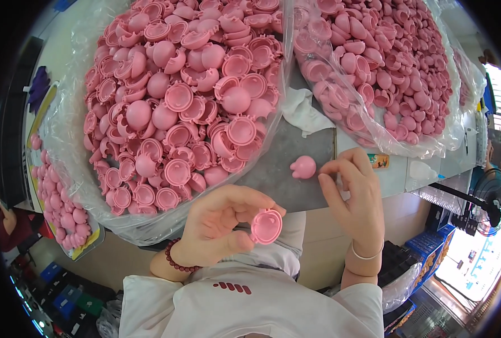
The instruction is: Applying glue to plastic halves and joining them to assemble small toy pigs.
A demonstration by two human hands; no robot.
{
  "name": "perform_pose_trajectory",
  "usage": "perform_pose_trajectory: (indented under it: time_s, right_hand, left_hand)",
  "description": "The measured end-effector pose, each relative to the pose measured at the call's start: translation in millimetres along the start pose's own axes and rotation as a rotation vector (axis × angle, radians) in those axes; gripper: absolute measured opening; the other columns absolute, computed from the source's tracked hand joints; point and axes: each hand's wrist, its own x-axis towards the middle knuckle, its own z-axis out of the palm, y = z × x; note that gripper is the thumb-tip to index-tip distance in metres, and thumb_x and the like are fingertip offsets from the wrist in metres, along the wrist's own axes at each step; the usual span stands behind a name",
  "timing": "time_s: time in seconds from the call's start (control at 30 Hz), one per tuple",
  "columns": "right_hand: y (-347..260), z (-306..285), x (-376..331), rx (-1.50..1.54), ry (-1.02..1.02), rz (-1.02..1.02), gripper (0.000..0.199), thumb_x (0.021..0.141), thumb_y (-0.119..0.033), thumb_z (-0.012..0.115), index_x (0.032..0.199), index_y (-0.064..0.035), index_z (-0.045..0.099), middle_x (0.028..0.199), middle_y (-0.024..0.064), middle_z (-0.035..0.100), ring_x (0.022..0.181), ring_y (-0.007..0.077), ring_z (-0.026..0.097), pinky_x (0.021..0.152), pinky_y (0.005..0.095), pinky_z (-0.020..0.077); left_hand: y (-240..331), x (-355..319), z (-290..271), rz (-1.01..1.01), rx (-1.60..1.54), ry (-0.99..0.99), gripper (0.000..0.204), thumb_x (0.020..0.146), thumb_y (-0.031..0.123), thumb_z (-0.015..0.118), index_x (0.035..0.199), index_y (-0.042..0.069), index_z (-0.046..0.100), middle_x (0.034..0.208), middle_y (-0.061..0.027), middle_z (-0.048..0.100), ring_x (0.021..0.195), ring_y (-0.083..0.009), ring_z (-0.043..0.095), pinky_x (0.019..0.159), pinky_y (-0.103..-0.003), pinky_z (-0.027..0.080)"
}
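Note:
My left hand (pixel 214 222) pinches a pink plastic half shell (pixel 267 227) between thumb and fingertips, its hollow side facing up toward me. On the grey tabletop (pixel 295 194) lies a closed pink ball (pixel 304 167) with small knobs on its left side. Just right of that ball, my right hand (pixel 353 197) hovers with thumb and fingers apart and nothing in them. A big clear plastic bag (pixel 267 141) heaped with loose pink shells (pixel 177 96) stands ahead and to the left.
Another bag of smaller pink parts (pixel 385 62) sits at the far right. Between the bags lies a white cloth (pixel 307 112). A white bottle (pixel 422 170) and a fan (pixel 487 208) are on the right. Pink balls fill a tray (pixel 65 208) at the left.

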Motion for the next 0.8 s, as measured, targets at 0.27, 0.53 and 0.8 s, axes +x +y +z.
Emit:
perform_pose_trajectory:
  time_s: [0.27,0.53,0.8]
  right_hand:
    - [5,11,17,-0.116,0.086,-0.377,0.036,0.059,0.000,0.065,0.095,-0.0030,0.058,0.089,0.0081,0.055,0.068,0.0171,0.051,0.055,0.0249,0.0397]
    - [-18,24,1,0.386,0.102,-0.524,0.035,0.055,-0.002,0.072,0.088,0.0005,0.060,0.085,0.0109,0.059,0.071,0.0204,0.056,0.058,0.0262,0.0448]
    - [-15,33,-3,0.289,0.236,-0.575,0.032,0.055,0.000,0.073,0.084,-0.0013,0.060,0.076,0.0062,0.057,0.066,0.0185,0.054,0.055,0.0260,0.0440]
  left_hand:
    - [-2,1,1,0.054,0.019,0.028,0.040,0.073,0.018,0.067,0.101,-0.002,0.045,0.100,-0.0200,0.050,0.086,-0.0206,0.055,0.076,-0.029,0.047]
    - [-5,0,-2,0.210,0.276,0.008,0.035,0.071,-0.003,0.062,0.105,-0.005,0.052,0.108,-0.0163,0.050,0.089,-0.0188,0.056,0.075,-0.026,0.048]
    - [-7,5,-8,0.286,0.568,-0.106,0.041,0.069,0.003,0.068,0.106,-0.004,0.053,0.109,-0.0196,0.049,0.092,-0.0197,0.053,0.075,-0.027,0.044]
